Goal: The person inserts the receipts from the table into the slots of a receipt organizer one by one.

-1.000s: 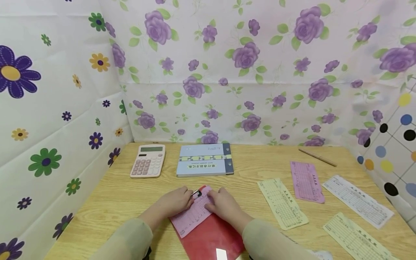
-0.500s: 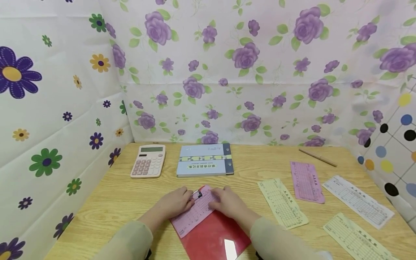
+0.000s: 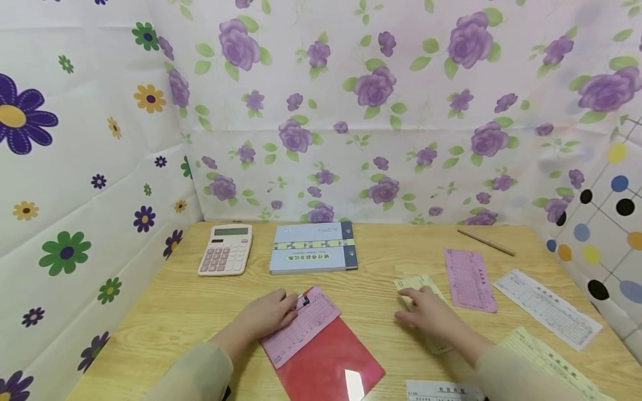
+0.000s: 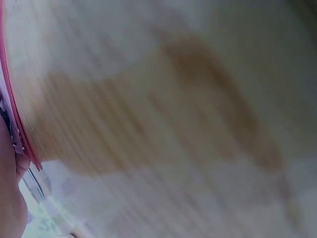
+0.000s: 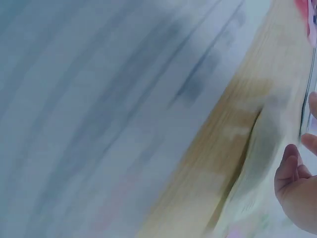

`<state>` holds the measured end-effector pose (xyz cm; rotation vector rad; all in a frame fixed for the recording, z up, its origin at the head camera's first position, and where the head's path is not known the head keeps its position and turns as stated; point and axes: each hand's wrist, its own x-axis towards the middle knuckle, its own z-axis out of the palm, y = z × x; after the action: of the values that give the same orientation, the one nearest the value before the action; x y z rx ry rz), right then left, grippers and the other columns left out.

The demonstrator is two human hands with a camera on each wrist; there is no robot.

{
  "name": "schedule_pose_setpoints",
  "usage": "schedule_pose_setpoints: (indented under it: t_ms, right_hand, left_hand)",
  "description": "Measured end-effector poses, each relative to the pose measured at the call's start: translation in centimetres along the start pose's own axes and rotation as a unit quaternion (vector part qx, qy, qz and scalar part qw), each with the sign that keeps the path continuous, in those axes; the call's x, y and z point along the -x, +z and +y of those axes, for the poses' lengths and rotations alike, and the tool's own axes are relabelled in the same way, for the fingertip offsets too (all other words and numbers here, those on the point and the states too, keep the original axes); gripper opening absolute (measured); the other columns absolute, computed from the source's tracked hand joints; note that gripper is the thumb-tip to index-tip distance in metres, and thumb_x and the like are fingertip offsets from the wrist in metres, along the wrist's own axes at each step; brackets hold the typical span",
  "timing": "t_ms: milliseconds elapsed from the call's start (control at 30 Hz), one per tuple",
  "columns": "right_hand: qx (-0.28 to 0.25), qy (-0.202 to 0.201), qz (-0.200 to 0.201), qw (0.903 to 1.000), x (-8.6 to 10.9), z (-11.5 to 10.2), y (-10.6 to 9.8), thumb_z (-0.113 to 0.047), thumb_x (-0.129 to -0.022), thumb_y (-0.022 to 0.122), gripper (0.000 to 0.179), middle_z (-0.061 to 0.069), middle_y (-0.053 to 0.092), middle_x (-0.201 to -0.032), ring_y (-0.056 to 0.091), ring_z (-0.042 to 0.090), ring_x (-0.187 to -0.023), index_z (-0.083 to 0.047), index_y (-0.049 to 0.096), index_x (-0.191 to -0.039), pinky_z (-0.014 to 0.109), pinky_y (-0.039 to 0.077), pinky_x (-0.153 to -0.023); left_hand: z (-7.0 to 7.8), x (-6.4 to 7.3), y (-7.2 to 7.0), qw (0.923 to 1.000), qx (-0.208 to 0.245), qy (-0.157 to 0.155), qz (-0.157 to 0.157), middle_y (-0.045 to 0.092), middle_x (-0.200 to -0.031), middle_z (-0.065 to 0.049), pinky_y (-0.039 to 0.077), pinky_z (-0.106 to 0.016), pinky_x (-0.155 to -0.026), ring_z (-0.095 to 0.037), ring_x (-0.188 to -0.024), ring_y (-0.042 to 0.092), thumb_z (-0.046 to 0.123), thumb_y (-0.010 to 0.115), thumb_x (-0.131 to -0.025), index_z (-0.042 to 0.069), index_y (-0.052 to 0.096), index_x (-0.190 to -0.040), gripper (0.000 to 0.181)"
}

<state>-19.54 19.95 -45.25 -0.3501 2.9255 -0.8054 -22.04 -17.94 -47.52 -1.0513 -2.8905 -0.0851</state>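
A red clipboard [image 3: 328, 362] lies slanted on the table, with a pink form [image 3: 306, 328] across its upper part under a small black metal clip [image 3: 304, 301]. My left hand [image 3: 268, 314] grips the upper left edge beside the clip; some of its fingers are hidden. In the left wrist view just the clipboard's red edge [image 4: 20, 129] and part of the hand [image 4: 11, 188] show. My right hand [image 3: 433, 314] is over a yellow form [image 3: 411, 283], thumb and fingers spread apart and holding nothing. The right wrist view has this hand [image 5: 299, 191] beside the blurred yellow form [image 5: 255, 158].
A calculator [image 3: 225, 250] and a blue account book [image 3: 311, 248] lie at the back. To the right are another pink form [image 3: 468, 278], a white form [image 3: 546, 306], a second yellow form [image 3: 546, 359] and a wooden stick [image 3: 486, 242]. Another white form [image 3: 441, 390] lies in front.
My right hand has let go of the pink form on the clipboard and moved right, over the nearer yellow form. The left hand has stayed at the clip.
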Motion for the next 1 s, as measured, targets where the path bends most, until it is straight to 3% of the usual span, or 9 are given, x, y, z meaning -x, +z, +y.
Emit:
schedule_pose_setpoints:
  t_ms: [200, 367, 600, 667, 867, 1000]
  right_hand:
    - [0.028, 0.035, -0.010, 0.9989, 3.3, 4.2, -2.5, -0.047, -0.078, 0.072, 0.064, 0.017, 0.054, -0.098, 0.056, 0.024, -0.082, -0.002, 0.056, -0.121, 0.042, 0.049, -0.063]
    - [0.047, 0.051, -0.013, 0.9975, 4.6, 6.1, -2.5, -0.054, -0.076, 0.070, 0.067, 0.021, 0.053, -0.101, 0.056, 0.027, -0.083, -0.003, 0.057, -0.117, 0.048, 0.048, -0.066]
    - [0.044, -0.032, -0.012, 0.9985, 4.1, 6.0, -1.8, -0.041, -0.078, 0.073, 0.055, 0.006, 0.048, -0.091, 0.040, 0.017, -0.077, -0.011, 0.061, -0.122, 0.030, 0.037, -0.062]
    - [0.039, -0.032, -0.011, 0.9987, 4.0, 5.8, -1.9, -0.041, -0.079, 0.072, 0.054, 0.006, 0.046, -0.091, 0.039, 0.017, -0.076, -0.011, 0.060, -0.122, 0.030, 0.036, -0.062]
    - [0.054, 0.022, 0.005, 0.9983, 4.6, 6.1, -2.2, -0.051, -0.073, 0.074, 0.058, 0.012, 0.047, -0.092, 0.044, 0.020, -0.073, -0.010, 0.062, -0.112, 0.037, 0.042, -0.061]
    - [0.047, 0.006, -0.003, 0.9989, 4.7, 6.6, -2.1, -0.049, -0.073, 0.075, 0.055, 0.010, 0.047, -0.091, 0.043, 0.018, -0.074, -0.012, 0.062, -0.113, 0.034, 0.040, -0.062]
  left_hand:
    - [0.0, 0.1, -0.1, 1.0000, -0.004, 0.008, 0.003, 0.039, -0.080, 0.002, 0.035, -0.025, -0.052, -0.009, -0.061, 0.037, 0.036, 0.053, -0.095, 0.016, 0.054, -0.119, 0.031]
    - [0.0, 0.2, -0.3, 0.9998, -0.010, 0.012, 0.010, 0.039, -0.079, 0.001, 0.036, -0.026, -0.052, -0.010, -0.060, 0.037, 0.039, 0.054, -0.094, 0.015, 0.053, -0.120, 0.035]
    - [-0.1, 0.1, 0.0, 0.9999, -0.016, 0.002, 0.005, 0.038, -0.079, 0.002, 0.035, -0.025, -0.051, -0.009, -0.059, 0.036, 0.040, 0.054, -0.094, 0.017, 0.052, -0.120, 0.035]
    - [-0.1, 0.1, 0.1, 0.9999, -0.015, 0.002, 0.004, 0.038, -0.080, 0.002, 0.035, -0.025, -0.052, -0.009, -0.060, 0.036, 0.041, 0.054, -0.094, 0.017, 0.052, -0.121, 0.036]
    - [0.0, 0.0, 0.0, 0.9999, -0.009, 0.005, 0.003, 0.040, -0.081, 0.001, 0.036, -0.026, -0.052, -0.010, -0.061, 0.037, 0.041, 0.053, -0.094, 0.016, 0.053, -0.123, 0.038]
    - [0.0, 0.1, -0.1, 0.9999, -0.010, -0.002, 0.002, 0.040, -0.081, 0.001, 0.036, -0.026, -0.052, -0.010, -0.061, 0.038, 0.041, 0.053, -0.094, 0.016, 0.053, -0.125, 0.039]
